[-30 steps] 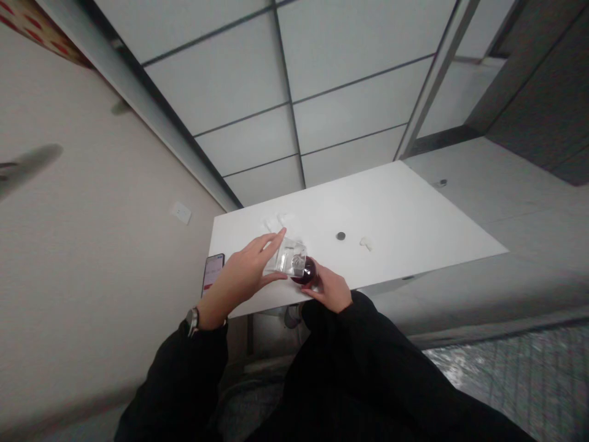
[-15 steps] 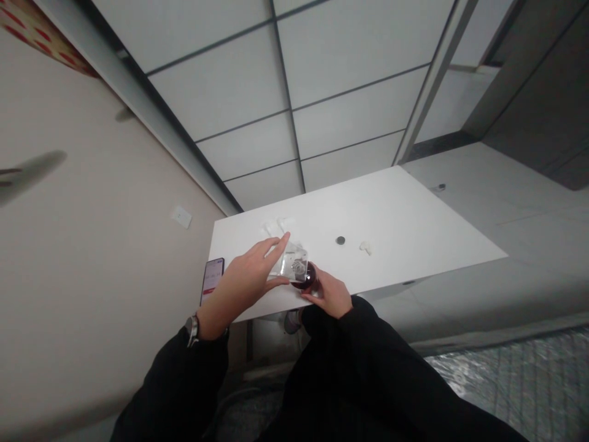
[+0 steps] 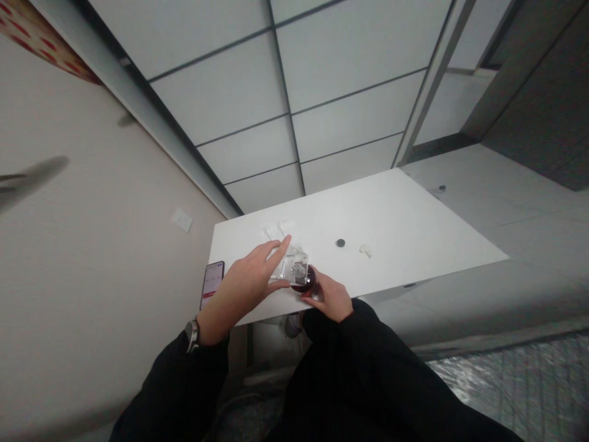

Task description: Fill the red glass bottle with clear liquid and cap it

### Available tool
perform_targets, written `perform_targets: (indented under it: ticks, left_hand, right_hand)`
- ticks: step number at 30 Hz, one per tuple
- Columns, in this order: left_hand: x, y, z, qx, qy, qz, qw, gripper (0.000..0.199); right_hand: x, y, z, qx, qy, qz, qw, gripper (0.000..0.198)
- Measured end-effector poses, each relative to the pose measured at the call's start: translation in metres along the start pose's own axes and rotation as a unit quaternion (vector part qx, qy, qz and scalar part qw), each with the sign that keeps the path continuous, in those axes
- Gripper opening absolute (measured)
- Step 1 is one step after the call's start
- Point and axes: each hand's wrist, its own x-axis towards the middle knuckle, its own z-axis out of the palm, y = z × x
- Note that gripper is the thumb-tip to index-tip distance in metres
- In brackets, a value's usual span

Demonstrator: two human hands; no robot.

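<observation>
My left hand [image 3: 251, 279] is closed around a clear, square-sided container [image 3: 294, 265], with thumb and fingers on opposite sides. Its near right corner overlaps a dark red, shiny rounded object [image 3: 307, 280]; whether the two touch, I cannot tell. The fingers of my right hand [image 3: 332, 296] curl about the right side of this dark red object, close to the table's front edge. Its exact kind is unclear, being partly covered by the container and fingers. Beyond my left fingertips lie pale, see-through items [image 3: 276, 229], too faint to name.
On the white table [image 3: 442, 230] are a small dark round disc [image 3: 340, 243] and a crumpled white piece [image 3: 365, 250]. A phone [image 3: 212, 283] with its screen lit lies at the left edge. A wall [image 3: 138, 294] stands left, and paneled doors [image 3: 248, 104] rise behind.
Both hands keep nearly the same hold and position. The whole view has shifted very slightly downward.
</observation>
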Motion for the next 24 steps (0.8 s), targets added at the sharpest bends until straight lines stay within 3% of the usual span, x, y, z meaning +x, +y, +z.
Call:
perform_targets:
  ticks: [24]
  left_hand:
    - [0.0039, 0.0026, 0.0046, 0.003, -0.020, -0.006, 1.000, 0.090]
  right_hand:
    - [-0.0006, -0.0039, -0.0049, 0.005, -0.004, 0.008, 1.000, 0.093]
